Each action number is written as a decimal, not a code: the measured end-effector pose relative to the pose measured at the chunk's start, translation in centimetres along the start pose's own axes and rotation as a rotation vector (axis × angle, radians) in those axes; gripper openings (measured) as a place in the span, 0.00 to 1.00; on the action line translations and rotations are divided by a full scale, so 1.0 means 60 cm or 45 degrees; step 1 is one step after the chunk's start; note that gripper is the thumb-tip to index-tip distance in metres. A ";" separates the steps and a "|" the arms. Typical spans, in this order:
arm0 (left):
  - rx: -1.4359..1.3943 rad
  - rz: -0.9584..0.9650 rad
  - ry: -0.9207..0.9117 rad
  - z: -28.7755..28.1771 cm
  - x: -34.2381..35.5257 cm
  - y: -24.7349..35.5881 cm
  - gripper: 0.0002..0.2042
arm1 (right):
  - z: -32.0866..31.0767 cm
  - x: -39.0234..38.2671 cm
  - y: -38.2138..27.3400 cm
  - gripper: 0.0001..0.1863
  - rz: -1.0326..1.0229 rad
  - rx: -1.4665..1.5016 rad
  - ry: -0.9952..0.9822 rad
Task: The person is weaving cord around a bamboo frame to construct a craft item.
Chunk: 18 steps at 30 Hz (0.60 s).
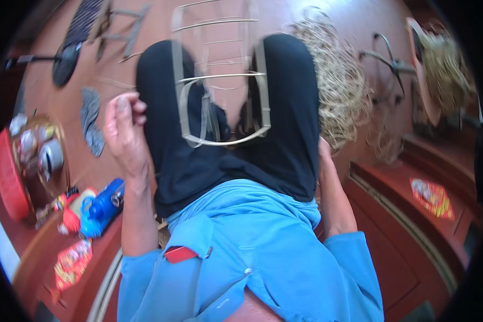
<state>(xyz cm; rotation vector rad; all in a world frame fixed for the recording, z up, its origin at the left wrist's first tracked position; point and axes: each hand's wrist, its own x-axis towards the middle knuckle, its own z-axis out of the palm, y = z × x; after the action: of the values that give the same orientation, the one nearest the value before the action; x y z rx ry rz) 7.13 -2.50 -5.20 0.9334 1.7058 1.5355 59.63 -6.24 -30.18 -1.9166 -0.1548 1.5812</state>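
A ladder-like frame point(225, 143) of pale, thin strips rests over and between my knees, its rounded end toward my body. Neither hand touches it. My left hand point(124, 121) is raised just left of my left thigh, fingers curled in. What lies inside those fingers, if anything, is hidden. My right hand point(324, 149) hangs low beside my right thigh, mostly covered by it, so its fingers do not show. Nearest to it is a large tangled heap of pale strips point(341, 91) on the floor.
At left are a grey cloth point(93, 123), a basket of small items with a red rim point(11, 174), and a blue bottle point(106, 208). Farther off stand a wooden stool point(126, 36) and a star-shaped chair base point(397, 66). More strips point(445, 70) hang at right.
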 end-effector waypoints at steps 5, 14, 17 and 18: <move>0.423 0.124 0.153 0.000 0.009 -0.027 0.13 | -0.001 0.053 0.049 0.18 0.004 -0.007 0.195; 0.439 0.114 0.154 -0.006 0.028 -0.042 0.13 | 0.042 0.086 0.026 0.21 -0.173 0.273 0.330; 0.450 0.145 0.157 -0.017 0.029 -0.040 0.14 | 0.054 0.090 -0.023 0.18 0.169 1.039 0.337; 0.468 0.148 0.151 -0.023 0.030 -0.039 0.14 | 0.047 0.090 -0.030 0.17 0.186 1.155 0.206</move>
<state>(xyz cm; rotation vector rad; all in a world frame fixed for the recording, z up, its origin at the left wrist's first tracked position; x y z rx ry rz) 4.79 -1.84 -7.39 1.1619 2.0977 1.3972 59.05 -1.15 -33.97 -1.3215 0.6741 1.2422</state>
